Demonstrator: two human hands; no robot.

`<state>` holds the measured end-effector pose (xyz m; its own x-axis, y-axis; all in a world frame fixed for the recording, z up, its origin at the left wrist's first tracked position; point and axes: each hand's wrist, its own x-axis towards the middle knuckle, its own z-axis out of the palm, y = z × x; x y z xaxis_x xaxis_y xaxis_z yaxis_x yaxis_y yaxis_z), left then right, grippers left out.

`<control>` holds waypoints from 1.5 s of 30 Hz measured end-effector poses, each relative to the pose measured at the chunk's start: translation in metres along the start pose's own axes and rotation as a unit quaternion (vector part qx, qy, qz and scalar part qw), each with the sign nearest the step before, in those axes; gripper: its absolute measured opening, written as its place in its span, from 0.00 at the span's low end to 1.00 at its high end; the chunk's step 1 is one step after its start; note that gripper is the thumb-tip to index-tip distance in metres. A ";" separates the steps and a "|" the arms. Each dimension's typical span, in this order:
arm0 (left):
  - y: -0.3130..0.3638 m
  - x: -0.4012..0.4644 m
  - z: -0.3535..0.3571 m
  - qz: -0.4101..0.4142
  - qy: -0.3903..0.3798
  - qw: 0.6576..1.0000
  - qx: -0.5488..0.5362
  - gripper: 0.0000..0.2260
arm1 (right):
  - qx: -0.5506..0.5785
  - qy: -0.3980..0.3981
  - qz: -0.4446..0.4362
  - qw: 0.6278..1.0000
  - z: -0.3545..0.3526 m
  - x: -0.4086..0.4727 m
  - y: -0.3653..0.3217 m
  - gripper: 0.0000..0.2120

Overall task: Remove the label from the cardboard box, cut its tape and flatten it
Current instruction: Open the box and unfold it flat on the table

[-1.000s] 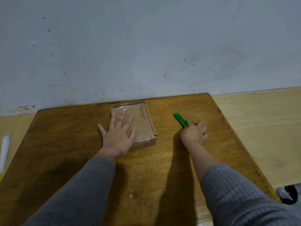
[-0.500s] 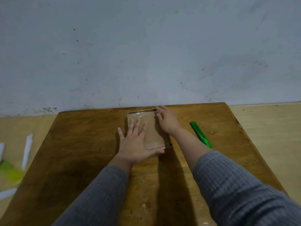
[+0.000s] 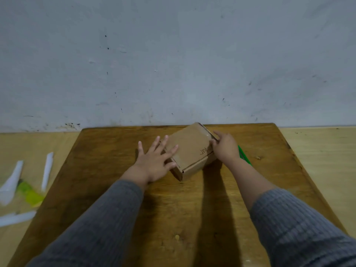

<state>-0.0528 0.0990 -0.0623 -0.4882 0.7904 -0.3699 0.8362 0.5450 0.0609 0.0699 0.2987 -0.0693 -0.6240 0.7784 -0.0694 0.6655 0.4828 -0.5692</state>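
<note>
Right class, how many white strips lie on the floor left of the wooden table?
3 in view: one white strip nearest the brown wooden table, one further left, one lower down. More may lie off-frame.

Left hand [image 3: 154, 163] flat, fingers splayed — right hand [image 3: 225, 147] curled.

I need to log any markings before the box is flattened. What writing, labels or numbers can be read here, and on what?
"Jnl": handwritten on top of the brown cardboard box, partly hidden by the right hand; the rest cannot be read.
Nothing else readable: the green utility knife and wooden table show no text.
</note>
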 end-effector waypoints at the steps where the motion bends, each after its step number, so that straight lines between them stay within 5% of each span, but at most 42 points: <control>1: 0.001 -0.004 0.002 -0.013 -0.001 0.999 -0.045 0.25 | 0.023 0.005 0.020 1.000 0.000 -0.009 0.002 0.19; 4: 0.011 -0.018 0.009 -0.043 0.012 0.986 -0.163 0.26 | 0.091 0.005 0.069 0.993 0.000 -0.042 0.004 0.17; 9: 0.029 -0.051 0.031 -0.040 0.046 0.975 -0.213 0.45 | 0.156 -0.007 0.087 0.984 0.004 -0.099 0.009 0.19; 15: 0.033 -0.090 0.063 -0.045 0.128 0.921 -0.366 0.58 | 0.181 0.002 0.085 0.980 0.007 -0.146 0.022 0.20; 23: 0.042 -0.128 0.093 -0.054 0.170 0.875 -0.449 0.59 | 0.179 -0.020 0.045 0.983 0.006 -0.174 0.038 0.19; 27: 0.042 -0.135 0.097 -0.052 0.171 0.878 -0.443 0.59 | -0.012 0.021 -0.112 0.993 0.010 -0.180 0.045 0.20; 32: 0.041 -0.134 0.103 -0.052 0.181 0.876 -0.443 0.58 | -0.131 -0.063 -0.365 0.920 0.011 -0.181 0.021 0.22; 39: 0.037 -0.133 0.108 -0.053 0.191 0.885 -0.421 0.58 | -0.150 -0.132 -0.392 0.898 0.018 -0.168 0.013 0.21; 45: 0.038 -0.135 0.106 -0.044 0.189 0.884 -0.425 0.56 | -0.200 -0.057 -0.468 0.859 0.021 -0.172 0.017 0.19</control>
<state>0.0711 -0.0164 -0.1084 -0.7249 0.6839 -0.0821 0.3793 0.4958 0.7812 0.1799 0.1648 -0.0838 -0.9831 -0.0586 0.1732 -0.0759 0.9926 -0.0946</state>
